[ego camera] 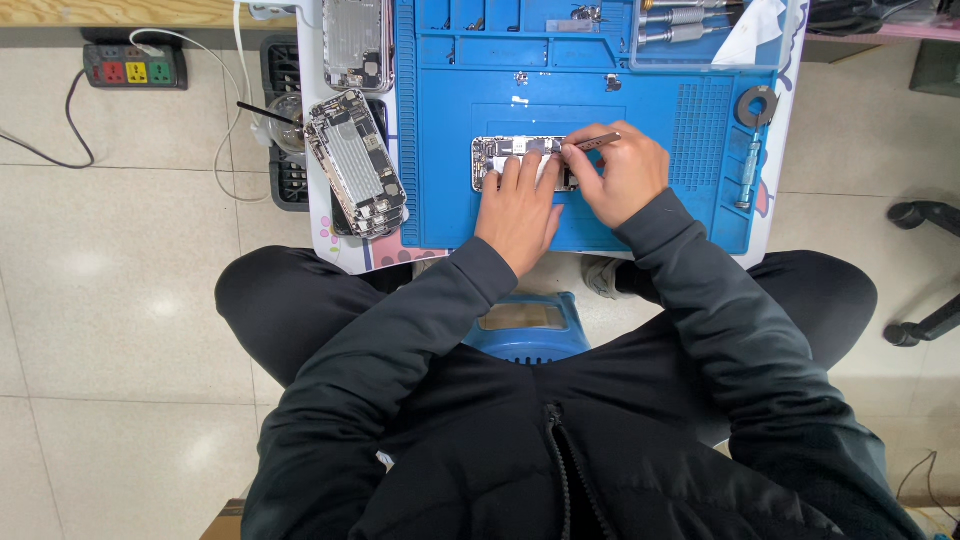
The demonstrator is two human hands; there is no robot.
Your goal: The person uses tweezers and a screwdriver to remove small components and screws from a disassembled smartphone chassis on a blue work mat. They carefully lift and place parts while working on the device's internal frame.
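An opened phone (510,152) lies flat on the blue repair mat (640,110), its inner parts showing. My left hand (518,208) rests on it with fingers spread, pressing it down. My right hand (622,172) is closed around metal tweezers (596,142), whose tip points left over the phone's inside. Part of the phone is hidden under both hands.
A second opened phone body (356,162) lies tilted left of the mat, a third (357,42) above it. A screwdriver (748,172) and a black ring (757,104) sit at the mat's right edge. A power strip (135,68) lies on the tiled floor. Blue stool (524,335) below.
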